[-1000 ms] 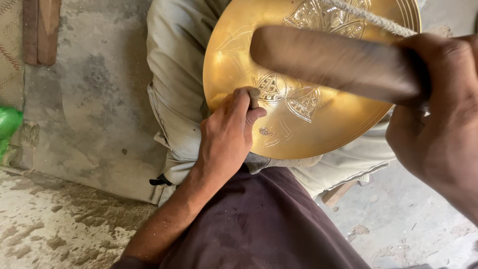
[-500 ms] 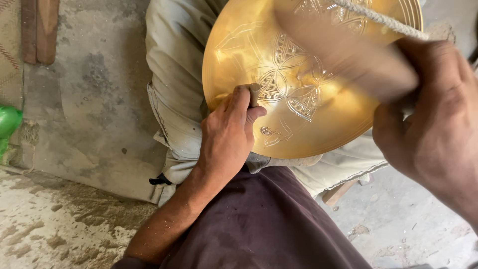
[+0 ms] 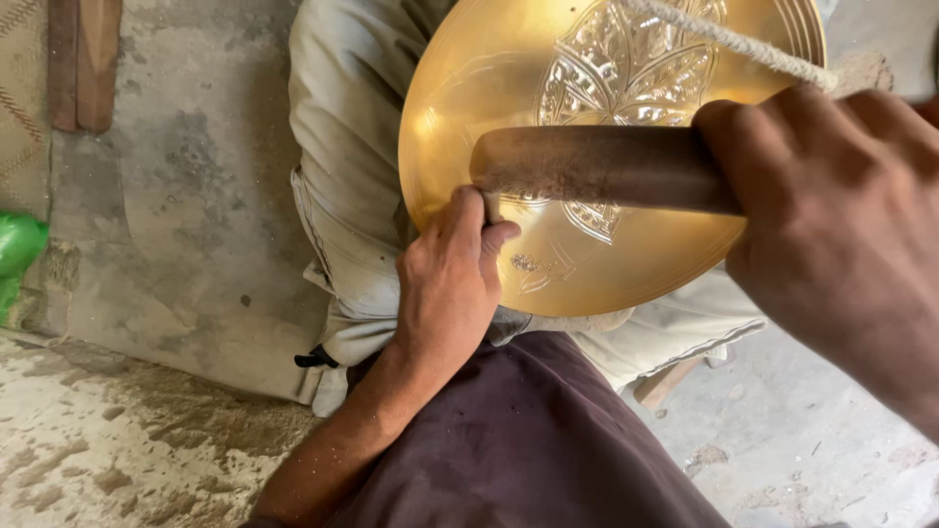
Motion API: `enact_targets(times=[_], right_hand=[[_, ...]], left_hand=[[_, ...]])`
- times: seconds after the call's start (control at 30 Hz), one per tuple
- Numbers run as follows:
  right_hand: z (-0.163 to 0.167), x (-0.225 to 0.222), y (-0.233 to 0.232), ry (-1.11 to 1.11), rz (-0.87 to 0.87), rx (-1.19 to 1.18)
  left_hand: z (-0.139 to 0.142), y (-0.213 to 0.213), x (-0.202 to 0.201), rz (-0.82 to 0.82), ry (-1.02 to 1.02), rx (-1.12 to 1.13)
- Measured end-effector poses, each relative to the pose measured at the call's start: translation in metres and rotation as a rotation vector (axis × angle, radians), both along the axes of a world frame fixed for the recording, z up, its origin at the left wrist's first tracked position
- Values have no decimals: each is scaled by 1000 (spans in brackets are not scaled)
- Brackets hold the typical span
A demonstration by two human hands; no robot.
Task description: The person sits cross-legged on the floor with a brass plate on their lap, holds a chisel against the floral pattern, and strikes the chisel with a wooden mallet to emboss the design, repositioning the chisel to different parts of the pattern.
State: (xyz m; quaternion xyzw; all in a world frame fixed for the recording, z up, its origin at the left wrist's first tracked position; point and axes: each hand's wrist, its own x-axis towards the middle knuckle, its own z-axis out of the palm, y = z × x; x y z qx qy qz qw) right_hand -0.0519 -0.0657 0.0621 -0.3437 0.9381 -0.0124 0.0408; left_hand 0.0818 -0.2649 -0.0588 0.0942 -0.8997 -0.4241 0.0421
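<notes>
One round brass plate (image 3: 469,117) lies tilted across the person's lap, on the pale trouser legs (image 3: 342,147), its golden face turned up toward the camera. One engraved floral medallion (image 3: 626,68) fills its middle, and a smaller patch of fresh engraving sits just below, near the left thumb. One pale twisted cord (image 3: 734,41) runs across the plate's upper right part.

Two hands are at work. The left hand (image 3: 448,284) rests on the plate's lower left rim, fingers curled tight and pinched around one thin metal chisel (image 3: 492,205), of which only a short upper stub shows between thumb and forefinger; its tip is hidden. The right hand (image 3: 831,225) is wrapped closed around the handle end of one dark wooden mallet (image 3: 597,166), which lies level across the plate's middle, with its blunt left end right over the chisel's top. Whether mallet and chisel touch cannot be told.

Below the plate is the dark maroon cloth (image 3: 528,440) of the person's garment. The ground is rough concrete (image 3: 166,196), turning sandy at lower left. One green plastic thing (image 3: 18,249) shows at the left edge, and two reddish wooden strips (image 3: 86,59) lie side by side at upper left.
</notes>
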Motion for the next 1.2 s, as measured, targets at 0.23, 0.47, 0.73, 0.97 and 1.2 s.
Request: enact_targets(times=[0.23,0.47,0.73,0.97,1.2], right_hand=[[5,-3,-7,71,79,5],[9,2,-15,38,154,-24],[4,1,-28,211,296,213],[16,1,-41,62,206,31],[18,3,-35,38,196,23]], left_hand=[[1,2,6,56,45,20],[-1,2,13,86,56,32],[-8,0,20,119,65,39],[-15,0,25,123,107,-19],[-14,4,27,140,65,15]])
